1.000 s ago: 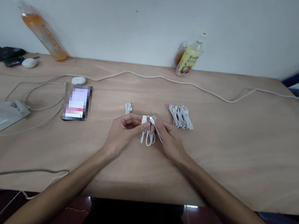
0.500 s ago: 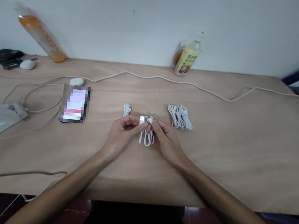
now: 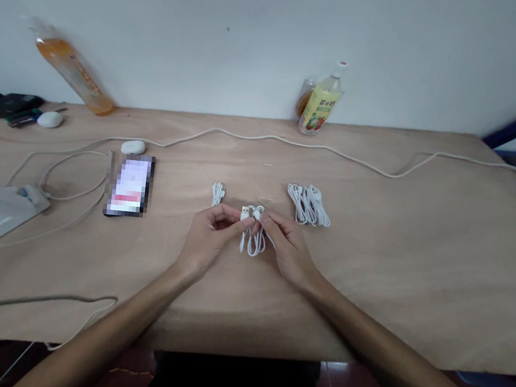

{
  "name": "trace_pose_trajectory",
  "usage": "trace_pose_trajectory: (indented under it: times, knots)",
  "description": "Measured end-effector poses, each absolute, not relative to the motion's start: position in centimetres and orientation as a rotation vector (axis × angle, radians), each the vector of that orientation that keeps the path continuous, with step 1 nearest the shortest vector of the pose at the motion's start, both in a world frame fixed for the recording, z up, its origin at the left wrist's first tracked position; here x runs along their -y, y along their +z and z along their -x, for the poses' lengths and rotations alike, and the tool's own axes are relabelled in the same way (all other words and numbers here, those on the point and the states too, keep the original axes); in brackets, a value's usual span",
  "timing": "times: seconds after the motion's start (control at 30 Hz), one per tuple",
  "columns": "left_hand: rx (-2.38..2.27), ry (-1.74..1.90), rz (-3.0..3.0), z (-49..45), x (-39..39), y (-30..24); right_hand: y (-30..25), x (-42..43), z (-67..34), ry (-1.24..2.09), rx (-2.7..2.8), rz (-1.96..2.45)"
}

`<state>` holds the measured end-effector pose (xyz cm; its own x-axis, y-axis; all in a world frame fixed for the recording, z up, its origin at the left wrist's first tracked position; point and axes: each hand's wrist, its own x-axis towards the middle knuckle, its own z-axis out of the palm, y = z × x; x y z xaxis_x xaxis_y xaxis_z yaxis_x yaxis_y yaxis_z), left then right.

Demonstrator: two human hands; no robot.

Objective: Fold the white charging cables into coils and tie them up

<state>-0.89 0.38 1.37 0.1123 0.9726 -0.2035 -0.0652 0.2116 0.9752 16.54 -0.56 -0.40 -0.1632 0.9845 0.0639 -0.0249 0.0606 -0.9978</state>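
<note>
Between my two hands is a white USB cable (image 3: 257, 244), gathered in loops that hang below my fingers. My left hand (image 3: 212, 230) pinches it near the USB plug, whose metal end points away from me. The thumb and fingers of my right hand (image 3: 285, 235) close on the same cable at a white connector end. Just beyond my left fingers lies a small bundled white cable (image 3: 218, 193). Several more bundled white cables (image 3: 308, 205) lie side by side past my right hand. A thin bent white tie (image 3: 264, 202) rests behind the held cable.
A phone (image 3: 130, 186) lies at the left, with a white earbud case (image 3: 133, 147) behind it. One long white cord (image 3: 245, 136) crosses the table. Against the wall lean an orange drink bottle (image 3: 73, 72) and a yellow drink bottle (image 3: 321, 105). White packaging (image 3: 1, 208) sits far left.
The whole scene sits slightly lower in view, as the camera has tilted a little. Both hands keep their hold on the cable, with only a slight shift of the fingers.
</note>
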Motion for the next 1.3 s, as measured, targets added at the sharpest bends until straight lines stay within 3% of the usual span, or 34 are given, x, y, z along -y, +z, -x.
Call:
trace_pose_trajectory:
  times: [1.3]
  knots:
    - [-1.138, 1.009, -1.074, 0.85, -0.25, 1.33, -0.23, 0.54, -16.62, 1.227, 1.356, 1.094]
